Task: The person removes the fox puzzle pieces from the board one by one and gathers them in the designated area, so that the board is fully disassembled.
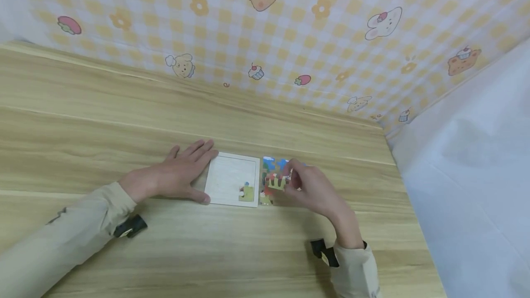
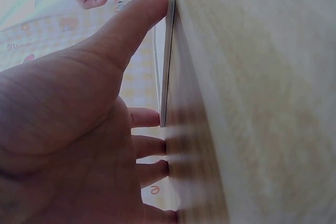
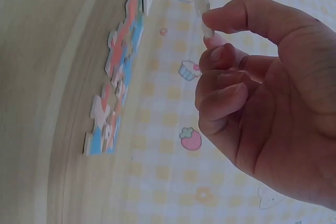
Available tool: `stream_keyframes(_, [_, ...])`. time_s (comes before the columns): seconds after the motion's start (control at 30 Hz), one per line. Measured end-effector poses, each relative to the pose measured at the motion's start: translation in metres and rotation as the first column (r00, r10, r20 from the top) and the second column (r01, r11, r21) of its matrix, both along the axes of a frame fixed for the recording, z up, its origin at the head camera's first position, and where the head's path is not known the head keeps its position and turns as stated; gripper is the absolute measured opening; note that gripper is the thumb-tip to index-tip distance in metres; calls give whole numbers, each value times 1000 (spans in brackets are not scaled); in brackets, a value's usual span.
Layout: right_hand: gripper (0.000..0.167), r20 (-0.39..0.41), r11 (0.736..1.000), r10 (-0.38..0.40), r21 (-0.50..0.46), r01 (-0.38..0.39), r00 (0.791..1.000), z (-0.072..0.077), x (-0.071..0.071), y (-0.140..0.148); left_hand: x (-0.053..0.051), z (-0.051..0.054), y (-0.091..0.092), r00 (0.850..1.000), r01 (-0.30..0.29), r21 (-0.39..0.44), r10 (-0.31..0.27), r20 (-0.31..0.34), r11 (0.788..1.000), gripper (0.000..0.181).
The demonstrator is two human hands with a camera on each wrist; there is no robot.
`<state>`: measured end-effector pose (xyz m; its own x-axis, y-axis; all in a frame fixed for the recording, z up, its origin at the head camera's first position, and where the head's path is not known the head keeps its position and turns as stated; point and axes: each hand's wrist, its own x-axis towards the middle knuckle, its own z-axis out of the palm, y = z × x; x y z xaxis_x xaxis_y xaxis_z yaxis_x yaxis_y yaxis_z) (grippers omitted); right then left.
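Note:
A square white puzzle tray [image 1: 227,171] lies flat on the table, with one greenish-yellow puzzle piece [image 1: 247,193] in its lower right corner. My left hand [image 1: 182,174] rests at the tray's left side; its thumb touches the lower left corner and its fingers spread near the upper left one. Between thumb and index finger, my right hand [image 1: 314,190] pinches a puzzle piece [image 1: 276,182], raised above the loose pieces. The right wrist view shows this piece nearly edge-on. Several colourful loose puzzle pieces [image 3: 118,53] lie close together at the tray's right, partly hidden by the right hand.
The wood-grain table [image 1: 232,252] extends around the tray. Behind it stands a yellow checked cloth [image 1: 290,36] printed with cartoon animals and cakes. A white surface [image 1: 468,174] borders the table's right edge.

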<state>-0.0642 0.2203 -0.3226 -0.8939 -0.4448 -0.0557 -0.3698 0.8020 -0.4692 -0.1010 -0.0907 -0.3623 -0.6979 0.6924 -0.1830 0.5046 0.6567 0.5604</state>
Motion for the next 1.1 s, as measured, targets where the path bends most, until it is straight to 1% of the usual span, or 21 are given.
stream_keyframes(0.07, [21, 8, 1000, -4, 9, 4, 1000, 1, 0, 3, 0, 0, 0, 1000, 0, 2, 0, 1, 1000, 103])
stream_keyframes(0.27, [20, 79, 999, -30, 35, 28, 996, 4, 2, 10, 0, 1, -1, 1000, 3, 1, -3, -16, 1000, 103])
stream_keyframes(0.47, [18, 138, 996, -66, 65, 58, 988, 2, 6, 14, 0, 0, -1, 1000, 2, -2, -2, -18, 1000, 103])
stream_keyframes(0.6, [18, 179, 997, -64, 60, 54, 982, -1, 9, 16, 0, -1, -1, 1000, 4, 1, -4, -16, 1000, 104])
stream_keyframes(0.83, [20, 176, 997, -53, 63, 42, 983, -7, 11, 20, 0, -3, 0, 1000, 7, 5, -7, -13, 1000, 103])
stream_keyframes(1.1, [21, 209, 998, -41, 47, 32, 977, -12, 13, 21, 0, -2, 0, 1000, 7, 5, -7, -14, 1000, 103])
